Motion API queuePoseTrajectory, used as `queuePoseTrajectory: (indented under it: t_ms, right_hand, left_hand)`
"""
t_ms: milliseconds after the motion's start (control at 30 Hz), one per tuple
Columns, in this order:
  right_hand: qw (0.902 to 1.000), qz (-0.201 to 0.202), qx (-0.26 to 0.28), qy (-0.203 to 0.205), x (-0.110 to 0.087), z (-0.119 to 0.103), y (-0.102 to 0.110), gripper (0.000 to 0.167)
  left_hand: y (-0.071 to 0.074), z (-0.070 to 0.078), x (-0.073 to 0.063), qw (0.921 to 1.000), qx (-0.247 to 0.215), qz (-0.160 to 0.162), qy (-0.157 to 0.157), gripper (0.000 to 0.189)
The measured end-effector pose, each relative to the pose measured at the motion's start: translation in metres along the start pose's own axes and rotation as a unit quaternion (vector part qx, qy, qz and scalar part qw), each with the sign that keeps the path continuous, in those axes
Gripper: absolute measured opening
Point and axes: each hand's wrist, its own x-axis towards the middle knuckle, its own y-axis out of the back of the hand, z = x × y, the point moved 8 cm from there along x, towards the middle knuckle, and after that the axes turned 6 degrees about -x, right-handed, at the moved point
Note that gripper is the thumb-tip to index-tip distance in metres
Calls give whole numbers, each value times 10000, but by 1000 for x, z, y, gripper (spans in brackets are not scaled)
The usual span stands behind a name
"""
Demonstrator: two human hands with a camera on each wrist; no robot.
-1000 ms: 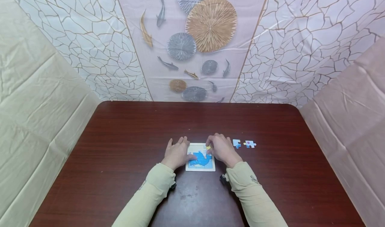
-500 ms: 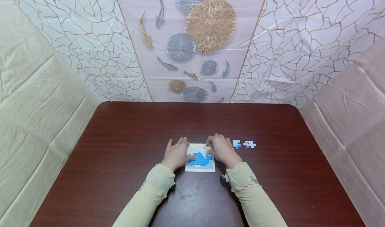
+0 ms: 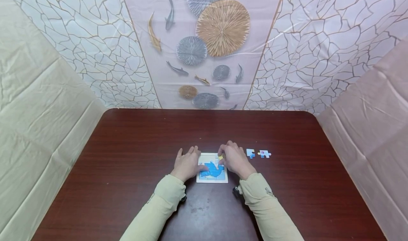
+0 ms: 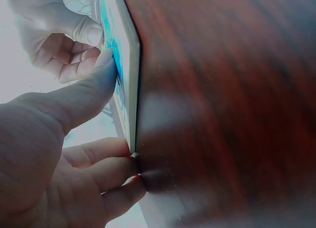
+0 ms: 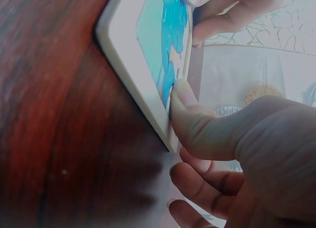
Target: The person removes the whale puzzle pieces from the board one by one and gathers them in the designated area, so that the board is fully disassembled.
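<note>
A square jigsaw puzzle board (image 3: 211,180) with a pale frame and a blue dolphin picture lies flat on the table. My left hand (image 3: 187,164) is at its left side, fingers stretched beside the frame and thumb pressing on the picture. In the left wrist view, the left thumb (image 4: 89,97) reaches over the board's edge. My right hand (image 3: 235,157) is over the upper right corner, with curled fingers and thumb around a puzzle piece with yellow on it (image 3: 220,157). The right thumb (image 5: 185,99) is down on the picture in the right wrist view; the index fingertip is hidden there.
Two loose puzzle pieces, a light blue one (image 3: 250,153) and one with a reddish mark (image 3: 264,153), lie right of my right hand. The dark wooden table (image 3: 143,131) ends at a patterned cloth backdrop (image 3: 204,71), with plain cloth at both sides.
Both hands, the board and the loose pieces stay in place. Only a slight shift of the whole head view shows.
</note>
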Motion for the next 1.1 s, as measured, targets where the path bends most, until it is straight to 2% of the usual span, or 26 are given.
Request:
queuePoseTrajectory:
  t_ms: [1000, 1100]
  right_hand:
    - [10000, -33, 56, 44, -4, -3, -1, 21]
    - [10000, -26, 50, 75, -5, -4, -1, 17]
  left_hand:
    - [0, -1, 0, 10000, -10, 21, 6, 77]
    - [-1, -1, -1, 10000, -31, 14, -1, 77]
